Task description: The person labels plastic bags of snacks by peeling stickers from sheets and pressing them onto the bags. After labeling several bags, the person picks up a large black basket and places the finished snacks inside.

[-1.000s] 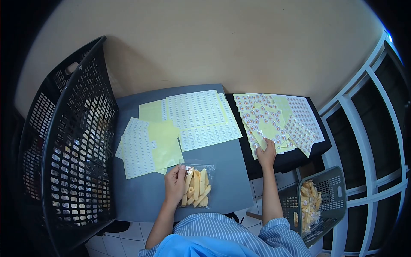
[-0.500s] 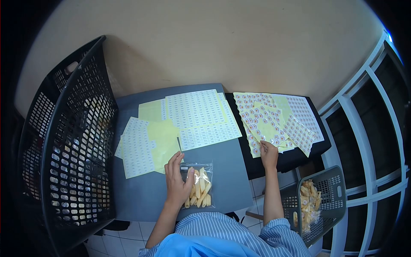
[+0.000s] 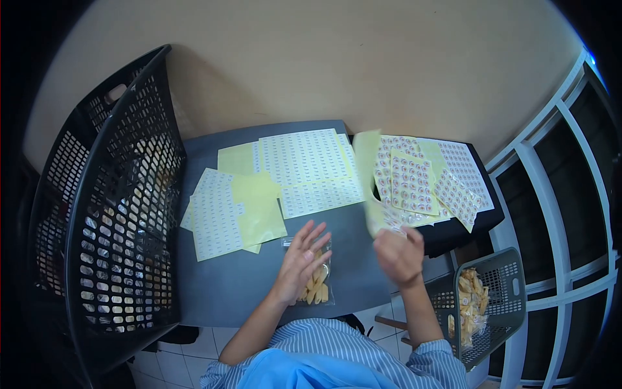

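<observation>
My left hand point(image 3: 302, 264) is raised over a clear bag of pale snack sticks point(image 3: 317, 288), fingers spread and holding nothing; it hides part of the bag. My right hand point(image 3: 400, 255) grips the lower end of a yellow-backed sticker sheet point(image 3: 367, 162), which is bent upright and blurred. Behind that sheet lie round-sticker sheets point(image 3: 413, 183) on the black surface. Sheets of small printed labels point(image 3: 304, 159) cover the back of the grey table point(image 3: 227, 292), and more label sheets point(image 3: 215, 214) with yellow backing lie at its left.
A tall black perforated basket point(image 3: 123, 214) holding packed bags stands at the left. At the lower right, a smaller grey basket point(image 3: 502, 292) contains bagged snacks point(image 3: 470, 301). A white metal frame point(image 3: 541, 188) runs along the right side.
My right hand has lifted a sticker sheet off the pile and moved it left and nearer. My left hand has shifted right, with its fingers now spread above the bag.
</observation>
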Available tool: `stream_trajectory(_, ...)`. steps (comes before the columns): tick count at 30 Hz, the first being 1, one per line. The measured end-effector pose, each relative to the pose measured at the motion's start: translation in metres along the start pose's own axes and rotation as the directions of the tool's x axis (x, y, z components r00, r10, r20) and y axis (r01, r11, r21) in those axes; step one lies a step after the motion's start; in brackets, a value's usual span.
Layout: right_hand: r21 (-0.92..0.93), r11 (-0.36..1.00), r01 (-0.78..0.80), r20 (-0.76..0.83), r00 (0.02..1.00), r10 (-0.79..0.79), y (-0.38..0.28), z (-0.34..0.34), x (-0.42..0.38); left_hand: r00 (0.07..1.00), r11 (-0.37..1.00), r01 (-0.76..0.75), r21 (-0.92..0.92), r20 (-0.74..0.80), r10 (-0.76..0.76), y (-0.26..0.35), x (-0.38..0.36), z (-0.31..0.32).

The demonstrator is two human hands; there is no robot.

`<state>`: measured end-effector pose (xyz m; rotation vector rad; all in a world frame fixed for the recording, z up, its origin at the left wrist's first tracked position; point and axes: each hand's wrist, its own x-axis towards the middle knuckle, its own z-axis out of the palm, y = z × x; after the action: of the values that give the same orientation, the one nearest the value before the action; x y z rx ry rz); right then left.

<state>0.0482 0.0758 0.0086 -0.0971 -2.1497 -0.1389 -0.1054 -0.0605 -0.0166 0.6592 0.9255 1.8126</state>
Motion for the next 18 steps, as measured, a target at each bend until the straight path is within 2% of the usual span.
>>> stream_trajectory(1,-0.017,0.994,0.104,0.069,0.992,-0.103,-0.010,-0.003,0.000,1.000,0.989,0.016,-0.150,0.026,-0.013,0.003,0.001,0.001)
stream_trajectory(3,0.024,0.987,0.156,0.121,0.980,-0.158,-0.028,-0.004,0.003,0.997,0.904,0.038,-0.426,0.078,-0.005,-0.001,0.000,-0.011)
stream_trajectory(4,0.027,0.984,0.176,0.123,0.976,-0.177,-0.033,-0.001,-0.001,0.997,0.905,0.036,-0.424,0.074,-0.005,0.002,-0.003,-0.013)
stream_trajectory(6,0.011,0.987,0.157,0.145,0.977,-0.157,-0.033,0.000,-0.007,0.997,0.920,0.010,-0.392,-0.069,-0.040,0.008,-0.009,-0.011)
stream_trajectory(7,-0.011,0.990,0.139,0.164,0.977,-0.136,-0.032,0.000,-0.009,0.981,0.893,0.034,-0.449,-0.158,-0.117,0.015,-0.008,-0.006)
stream_trajectory(8,-0.010,0.990,0.142,0.167,0.976,-0.139,-0.033,0.001,-0.007,0.980,0.892,0.033,-0.452,-0.159,-0.116,0.015,-0.008,-0.006)
stream_trajectory(10,0.006,1.000,-0.017,0.203,0.979,0.015,-0.038,0.005,0.001,0.967,0.887,-0.013,-0.462,-0.233,-0.107,0.014,-0.008,-0.007)
stream_trajectory(11,0.088,0.985,-0.148,0.237,0.964,0.123,-0.044,0.004,0.014,0.967,0.886,-0.015,-0.463,-0.233,-0.105,0.014,-0.009,-0.007)
stream_trajectory(12,0.088,0.985,-0.145,0.237,0.964,0.121,-0.048,0.006,0.022,0.972,0.885,-0.048,-0.463,-0.226,-0.066,0.015,-0.009,-0.007)
stream_trajectory(14,0.161,0.950,-0.267,0.198,0.952,0.234,-0.054,0.011,0.032,0.975,0.881,-0.080,-0.467,-0.221,-0.029,0.015,-0.011,-0.005)
stream_trajectory(16,0.171,0.945,-0.279,0.163,0.954,0.252,-0.063,0.021,0.042,0.967,0.923,-0.094,-0.373,-0.253,-0.004,0.017,-0.012,-0.004)
stream_trajectory(18,0.276,0.880,-0.387,0.137,0.922,0.363,-0.075,0.028,0.055,0.970,0.933,-0.098,-0.347,-0.242,0.012,0.016,-0.013,-0.008)
